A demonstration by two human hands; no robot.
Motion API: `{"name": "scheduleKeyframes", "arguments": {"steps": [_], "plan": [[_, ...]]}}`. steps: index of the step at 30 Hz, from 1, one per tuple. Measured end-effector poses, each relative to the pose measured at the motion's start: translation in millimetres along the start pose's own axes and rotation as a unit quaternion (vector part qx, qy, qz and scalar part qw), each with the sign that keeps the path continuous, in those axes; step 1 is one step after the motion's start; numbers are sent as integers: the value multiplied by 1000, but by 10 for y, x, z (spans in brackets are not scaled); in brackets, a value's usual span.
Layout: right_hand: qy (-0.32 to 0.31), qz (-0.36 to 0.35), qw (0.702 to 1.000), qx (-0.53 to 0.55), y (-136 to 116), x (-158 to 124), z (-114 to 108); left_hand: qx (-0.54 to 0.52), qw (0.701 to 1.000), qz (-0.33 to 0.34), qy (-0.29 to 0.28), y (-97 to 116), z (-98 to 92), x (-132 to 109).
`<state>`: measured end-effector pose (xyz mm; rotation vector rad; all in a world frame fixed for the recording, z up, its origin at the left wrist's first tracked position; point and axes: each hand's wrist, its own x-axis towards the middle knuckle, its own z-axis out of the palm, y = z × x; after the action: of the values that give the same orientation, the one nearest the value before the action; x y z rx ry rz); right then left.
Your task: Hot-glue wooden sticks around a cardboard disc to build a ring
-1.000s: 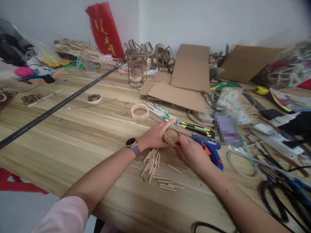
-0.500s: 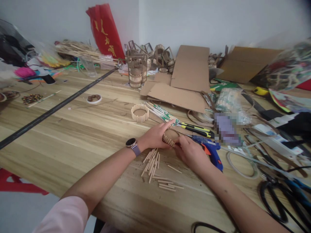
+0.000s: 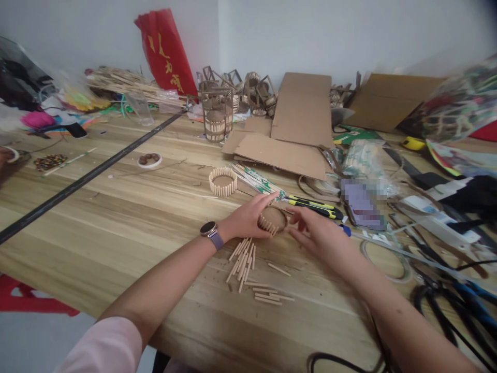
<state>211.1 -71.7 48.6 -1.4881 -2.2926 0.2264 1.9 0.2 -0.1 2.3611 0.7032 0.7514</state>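
Note:
My left hand (image 3: 248, 217), with a watch on its wrist, is closed around a small cardboard ring (image 3: 273, 219) partly lined with short wooden sticks, holding it on the wooden table (image 3: 116, 223). My right hand (image 3: 320, 235) hovers just right of the ring with its fingers apart and holds nothing. It covers most of a blue glue gun (image 3: 345, 230). A pile of short cut sticks (image 3: 244, 259) lies just below my left hand, with a few more sticks (image 3: 267, 296) nearer me.
A finished stick-lined ring (image 3: 222, 181) lies beyond my left hand. A yellow-black utility knife (image 3: 314, 205), wrapped chopsticks (image 3: 256, 181), cardboard sheets (image 3: 295, 129), black scissors (image 3: 446, 305), cables and clutter fill the right. A long black bar (image 3: 89, 173) crosses the left. More stick baskets (image 3: 217, 122) stand behind.
My right hand has left the ring and lifted, its fingers spreading, and now covers the blue glue gun. My left hand keeps its hold on the ring.

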Motion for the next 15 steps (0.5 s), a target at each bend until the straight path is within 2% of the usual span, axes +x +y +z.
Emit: {"name": "scheduleKeyframes", "arguments": {"steps": [3,6,9,11,13,15], "plan": [[26,75,997,-25,100,-70,-230,1,1000,3,1,5,0,-12],[3,178,978,-105,284,-220,-353,7,1000,3,11,34,0,-20],[-53,254,952,-164,469,-399,-325,21,1000,2,18,66,5,-24],[-81,272,945,-162,554,-489,-252,28,999,6,18,77,10,-24],[-88,281,945,-146,611,-535,-181,34,999,14,18,80,15,-24],[-69,285,949,-113,657,-543,-144,40,999,15,19,82,18,-22]]}}
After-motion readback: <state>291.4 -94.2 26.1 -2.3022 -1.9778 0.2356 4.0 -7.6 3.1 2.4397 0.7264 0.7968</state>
